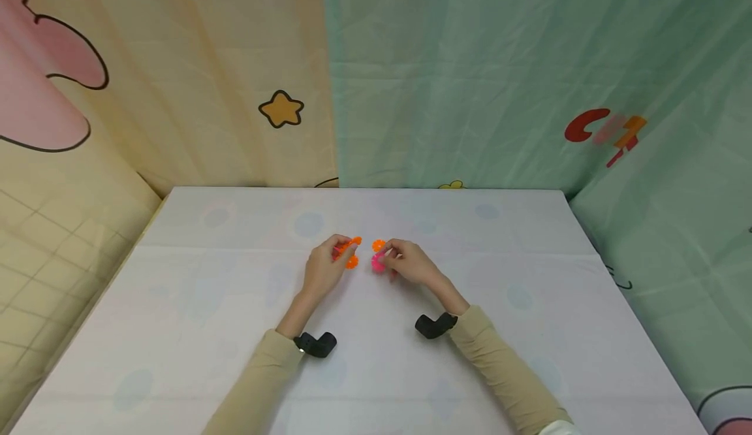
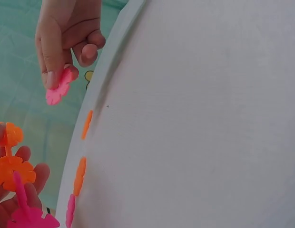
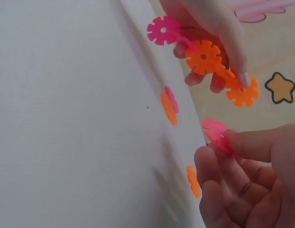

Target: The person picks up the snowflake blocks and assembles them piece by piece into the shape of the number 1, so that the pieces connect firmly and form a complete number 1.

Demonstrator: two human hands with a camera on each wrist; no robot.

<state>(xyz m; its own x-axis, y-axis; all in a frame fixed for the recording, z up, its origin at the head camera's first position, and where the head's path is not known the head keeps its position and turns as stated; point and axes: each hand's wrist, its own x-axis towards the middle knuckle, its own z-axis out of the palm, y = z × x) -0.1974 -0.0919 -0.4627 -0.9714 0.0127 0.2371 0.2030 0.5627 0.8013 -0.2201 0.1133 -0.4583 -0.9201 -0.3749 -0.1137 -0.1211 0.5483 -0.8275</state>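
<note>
One pink disc [image 3: 213, 128]: pinched by right hand [image 1: 412, 264], right of chain [image 3: 203, 65]
Chain: gripped in left hand [image 1: 322, 266], orange end [image 3: 242, 99] apparently nearer disc

On and above the matt white tablecloth [image 1: 376, 363] are smooth notched pink and orange plastic discs [image 3: 210, 61], with wrinkled green cloth [image 1: 499, 82] behind it.
</note>
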